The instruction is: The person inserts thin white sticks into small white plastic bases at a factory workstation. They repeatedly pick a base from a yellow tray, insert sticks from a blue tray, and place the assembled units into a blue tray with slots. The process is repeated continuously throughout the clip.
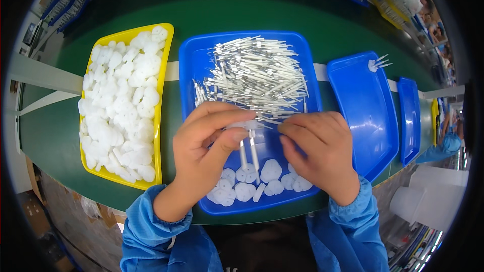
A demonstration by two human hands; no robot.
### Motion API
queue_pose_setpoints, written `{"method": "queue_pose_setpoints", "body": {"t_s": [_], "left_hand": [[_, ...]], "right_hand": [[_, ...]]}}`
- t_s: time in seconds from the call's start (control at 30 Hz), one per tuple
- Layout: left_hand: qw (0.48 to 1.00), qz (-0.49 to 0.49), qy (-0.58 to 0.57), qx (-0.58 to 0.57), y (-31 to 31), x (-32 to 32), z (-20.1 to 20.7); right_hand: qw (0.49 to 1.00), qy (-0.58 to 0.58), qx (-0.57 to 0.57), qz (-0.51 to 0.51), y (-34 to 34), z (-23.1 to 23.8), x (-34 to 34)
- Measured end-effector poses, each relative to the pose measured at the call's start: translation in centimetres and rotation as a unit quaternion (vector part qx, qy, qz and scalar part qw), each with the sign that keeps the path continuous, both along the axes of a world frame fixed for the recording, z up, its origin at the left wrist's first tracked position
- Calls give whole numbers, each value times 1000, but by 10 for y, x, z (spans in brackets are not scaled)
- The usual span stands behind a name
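Observation:
My left hand [206, 146] pinches a translucent white plastic disc [249, 124] between thumb and fingers, with a pair of slim white rods [254, 156] hanging down from it. Close by on the right, my right hand [320, 146] has its fingers drawn together; whatever they hold is hidden or too thin to make out against the rods behind. Both hands are over a blue tray [189, 50]. Its far part bears a heap of white rods with thin metal pins [257, 73]. Several loose white discs [271, 170] lie along its near edge.
On the left, a yellow tray [165, 60] is heaped with white discs [116, 106]. At the right, another blue tray [368, 121] bears a small disc-and-rod piece [375, 64] in its far corner. A narrower blue tray [409, 121] lies beyond. The table [201, 12] is green.

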State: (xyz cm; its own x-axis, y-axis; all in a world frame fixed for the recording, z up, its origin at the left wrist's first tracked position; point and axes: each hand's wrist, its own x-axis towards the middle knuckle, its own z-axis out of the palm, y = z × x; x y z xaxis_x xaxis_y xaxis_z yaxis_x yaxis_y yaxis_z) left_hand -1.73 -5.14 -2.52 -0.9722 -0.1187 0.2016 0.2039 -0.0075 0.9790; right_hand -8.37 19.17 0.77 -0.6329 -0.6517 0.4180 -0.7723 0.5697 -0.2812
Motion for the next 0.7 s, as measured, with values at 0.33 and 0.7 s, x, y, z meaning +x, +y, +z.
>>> {"method": "queue_pose_setpoints", "body": {"t_s": [0.33,0.7], "left_hand": [[999,-1,-45,27,8,-5,0],[993,-39,-24,-107,13,-3,3]], "right_hand": [[995,-81,33,-44,-1,-8,-10],[973,-161,-164,34,-9,-10,-6]]}}
